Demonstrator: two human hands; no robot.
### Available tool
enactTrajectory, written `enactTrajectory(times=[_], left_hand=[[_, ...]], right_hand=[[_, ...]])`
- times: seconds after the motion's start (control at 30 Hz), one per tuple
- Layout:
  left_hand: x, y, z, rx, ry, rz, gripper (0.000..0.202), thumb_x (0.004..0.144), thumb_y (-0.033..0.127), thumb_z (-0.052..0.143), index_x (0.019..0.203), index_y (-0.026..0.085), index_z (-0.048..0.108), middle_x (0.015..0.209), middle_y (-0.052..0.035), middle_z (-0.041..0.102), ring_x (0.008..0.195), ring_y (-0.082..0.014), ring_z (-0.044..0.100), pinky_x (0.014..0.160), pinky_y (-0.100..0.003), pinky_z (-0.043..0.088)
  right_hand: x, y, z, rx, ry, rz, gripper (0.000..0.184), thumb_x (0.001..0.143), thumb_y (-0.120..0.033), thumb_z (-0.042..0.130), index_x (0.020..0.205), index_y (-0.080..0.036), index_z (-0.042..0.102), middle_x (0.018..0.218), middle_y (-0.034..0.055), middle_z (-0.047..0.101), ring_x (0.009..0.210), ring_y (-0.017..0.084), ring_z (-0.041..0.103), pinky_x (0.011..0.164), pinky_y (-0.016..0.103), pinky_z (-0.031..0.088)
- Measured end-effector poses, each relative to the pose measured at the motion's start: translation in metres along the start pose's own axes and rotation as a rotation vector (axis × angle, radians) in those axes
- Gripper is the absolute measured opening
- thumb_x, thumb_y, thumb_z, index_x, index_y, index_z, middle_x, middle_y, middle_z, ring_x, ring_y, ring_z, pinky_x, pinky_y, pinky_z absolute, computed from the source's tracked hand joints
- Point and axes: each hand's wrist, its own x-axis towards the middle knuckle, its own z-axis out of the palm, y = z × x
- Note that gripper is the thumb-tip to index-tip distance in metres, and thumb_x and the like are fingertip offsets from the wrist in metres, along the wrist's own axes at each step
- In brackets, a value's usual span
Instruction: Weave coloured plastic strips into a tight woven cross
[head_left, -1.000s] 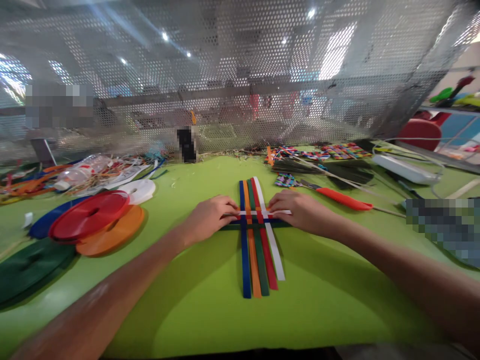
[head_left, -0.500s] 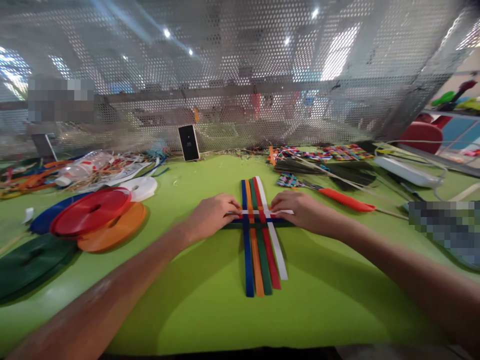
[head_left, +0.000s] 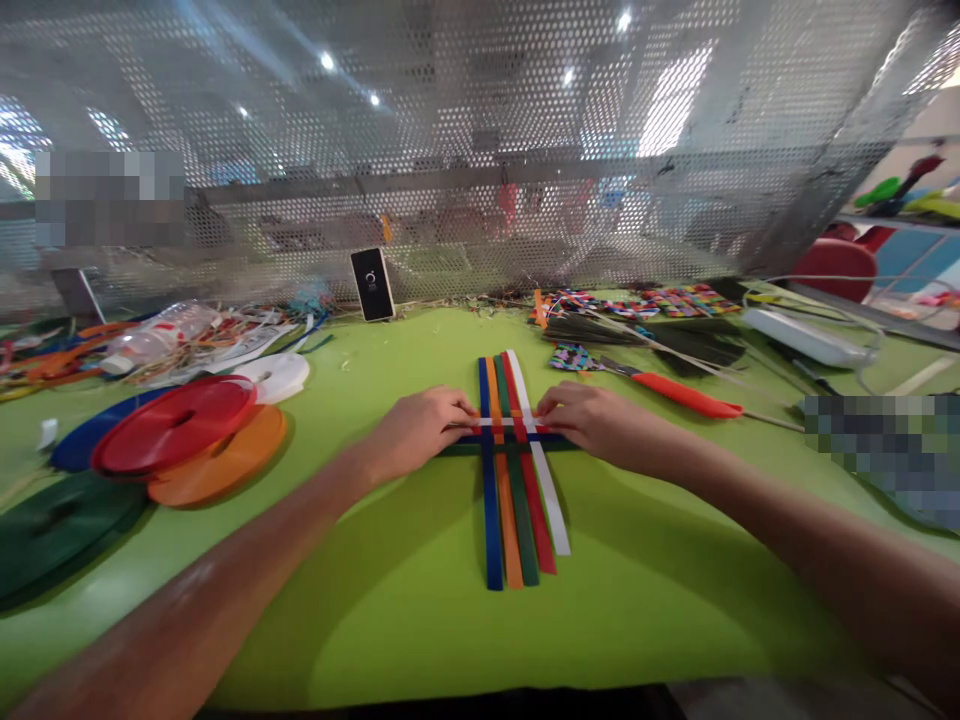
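Several coloured strips [head_left: 517, 500], blue, orange, green, red and white, lie side by side on the green table [head_left: 420, 600], running away from me. Crosswise strips [head_left: 510, 428] are woven through them near the middle. My left hand [head_left: 420, 432] rests at the left end of the crosswise strips, fingers curled and pinching there. My right hand [head_left: 592, 420] presses the right end the same way, fingertips on the strips. Both hands touch the weave.
Flat reels of strip, red [head_left: 174, 438], orange [head_left: 225, 470], white [head_left: 274, 376], blue and dark green [head_left: 60, 530], lie at the left. A phone [head_left: 373, 283] leans on the perforated metal screen. An orange-handled tool [head_left: 679, 393] and woven mats [head_left: 675, 300] lie at the right.
Almost nothing has changed. Both hands stay at the ends of the crosswise strips; the view shifts slightly.
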Motion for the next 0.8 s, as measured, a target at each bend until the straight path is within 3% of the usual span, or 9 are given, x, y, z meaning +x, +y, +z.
enactTrajectory(times=[0.47, 0.67, 0.8], left_hand=[[-0.0008, -0.0006, 0.0021, 0.015, 0.005, 0.018, 0.021, 0.099, 0.02, 0.057, 0.112, 0.018, 0.074, 0.116, -0.0076, 0.071, 0.109, -0.0238, 0.064, 0.094, -0.037, 0.05], [-0.0037, -0.0029, 0.001, -0.051, 0.021, 0.077, 0.023, 0.1, 0.028, 0.058, 0.114, 0.021, 0.074, 0.119, -0.0079, 0.069, 0.11, -0.0228, 0.064, 0.097, -0.037, 0.049], [-0.0047, -0.0041, 0.0012, -0.053, 0.003, 0.09, 0.026, 0.098, 0.031, 0.061, 0.12, 0.023, 0.072, 0.123, -0.0079, 0.068, 0.114, -0.0243, 0.062, 0.1, -0.039, 0.048]], right_hand=[[-0.0013, 0.0039, 0.0009, -0.003, 0.017, -0.044, 0.023, 0.097, -0.013, 0.051, 0.096, -0.015, 0.075, 0.102, 0.0119, 0.073, 0.094, 0.022, 0.067, 0.086, 0.037, 0.055], [-0.0013, 0.0044, -0.0013, 0.07, 0.031, -0.035, 0.026, 0.102, -0.024, 0.051, 0.098, -0.015, 0.075, 0.102, 0.0124, 0.074, 0.095, 0.022, 0.069, 0.088, 0.038, 0.055], [-0.0022, 0.0031, -0.0019, 0.075, 0.016, -0.038, 0.02, 0.099, -0.023, 0.057, 0.098, -0.015, 0.074, 0.103, 0.0131, 0.074, 0.097, 0.024, 0.068, 0.088, 0.04, 0.055]])
